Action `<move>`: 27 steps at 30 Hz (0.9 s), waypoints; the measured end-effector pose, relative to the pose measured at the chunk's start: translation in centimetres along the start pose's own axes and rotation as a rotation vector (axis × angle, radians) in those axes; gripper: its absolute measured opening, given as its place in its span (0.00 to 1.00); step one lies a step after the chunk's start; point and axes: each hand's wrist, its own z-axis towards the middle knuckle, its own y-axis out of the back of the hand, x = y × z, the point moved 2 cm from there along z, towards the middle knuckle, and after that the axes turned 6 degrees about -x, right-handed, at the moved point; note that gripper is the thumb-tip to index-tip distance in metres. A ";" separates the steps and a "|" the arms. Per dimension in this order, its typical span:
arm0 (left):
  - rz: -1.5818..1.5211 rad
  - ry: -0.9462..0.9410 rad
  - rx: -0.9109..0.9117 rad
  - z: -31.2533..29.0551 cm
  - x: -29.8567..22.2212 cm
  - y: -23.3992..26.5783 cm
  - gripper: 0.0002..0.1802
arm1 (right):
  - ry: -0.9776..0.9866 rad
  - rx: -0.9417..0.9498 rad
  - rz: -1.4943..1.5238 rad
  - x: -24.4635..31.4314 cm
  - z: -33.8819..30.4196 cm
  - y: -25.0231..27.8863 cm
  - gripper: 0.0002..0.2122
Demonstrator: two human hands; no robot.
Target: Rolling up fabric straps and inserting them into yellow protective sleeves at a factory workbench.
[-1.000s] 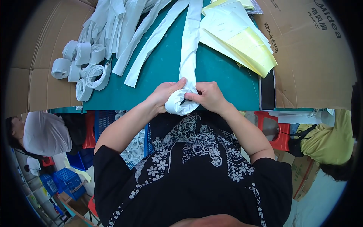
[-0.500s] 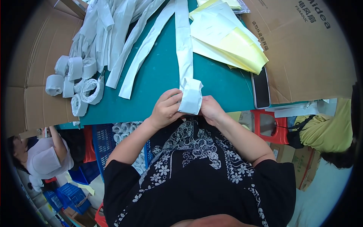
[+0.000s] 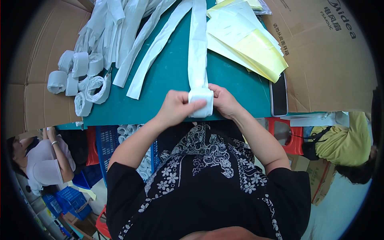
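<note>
A long white fabric strip (image 3: 198,48) runs down the green cutting mat (image 3: 172,76) toward me. Its near end is wound into a small roll (image 3: 201,103) at the mat's front edge. My left hand (image 3: 176,107) grips the roll from the left, thumb across its front. My right hand (image 3: 225,101) holds it from the right side. Both hands press the roll between them.
Several finished white rolls (image 3: 76,76) lie at the mat's left. More loose white strips (image 3: 132,36) fan out at the back. Yellow and white paper sheets (image 3: 248,44) and a phone (image 3: 279,96) lie right. Cardboard (image 3: 328,60) flanks the mat. Other people sit at lower left (image 3: 44,160) and right (image 3: 344,144).
The roll has been turned further along the strip and now sits squarer and flatter between my hands. The view has shifted slightly, bringing the mat lower.
</note>
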 end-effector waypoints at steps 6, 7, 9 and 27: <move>-0.382 0.110 -0.100 3.0 4.1 1.4 0.17 | -0.164 -0.311 -0.239 -0.2 -0.1 -0.9 0.10; -0.290 -0.022 -0.128 2.6 5.0 1.5 0.17 | -0.159 -0.317 -0.236 -0.2 0.0 -0.9 0.10; 0.176 -0.527 -0.117 0.8 1.9 0.4 0.20 | -0.253 -0.358 -0.109 -0.6 0.0 -0.5 0.11; 0.717 -0.996 -0.091 -1.7 1.5 -1.0 0.15 | 0.009 0.038 0.173 1.7 2.1 0.2 0.27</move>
